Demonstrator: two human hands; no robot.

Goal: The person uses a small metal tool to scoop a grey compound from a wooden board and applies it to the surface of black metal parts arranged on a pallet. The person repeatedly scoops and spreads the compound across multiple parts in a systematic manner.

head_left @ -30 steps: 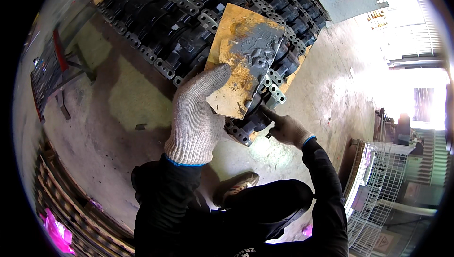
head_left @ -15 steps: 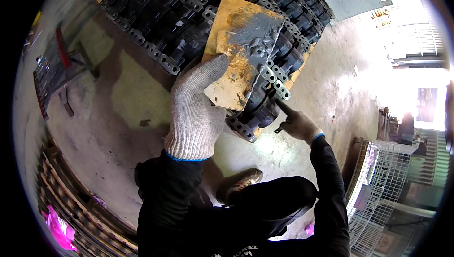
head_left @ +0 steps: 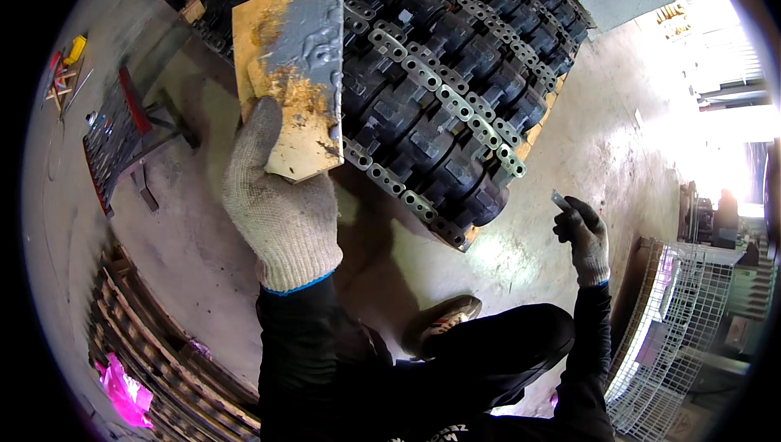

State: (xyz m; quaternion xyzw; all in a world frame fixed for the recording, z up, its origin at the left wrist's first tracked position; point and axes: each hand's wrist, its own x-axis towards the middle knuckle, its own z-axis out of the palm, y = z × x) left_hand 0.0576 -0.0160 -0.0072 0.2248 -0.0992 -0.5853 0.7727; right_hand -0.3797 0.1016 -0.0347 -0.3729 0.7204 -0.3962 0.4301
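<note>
Your left hand (head_left: 281, 198), in a knit glove, was clamped partway closed on the wooden board (head_left: 281, 108), thumb over the near end of its top face, fingers out of sight underneath. Grey paste (head_left: 313, 35) covered most of the board's far and right side. Your right hand (head_left: 582, 234), gloved with dark-stained fingers, was curled nearly closed round a small flat metal piece (head_left: 560, 200), its end poking up-left; too small to tell what it was. That hand was over open floor, well apart from the board. Board sat up-left, overlapping the rows of black rollers (head_left: 431, 145) in view, contact unclear. Metal link plates (head_left: 455, 102) ran between the rollers, wooden pallet (head_left: 529, 139) under them. Wire mesh cage (head_left: 671, 304) stood right of your right forearm.
</note>
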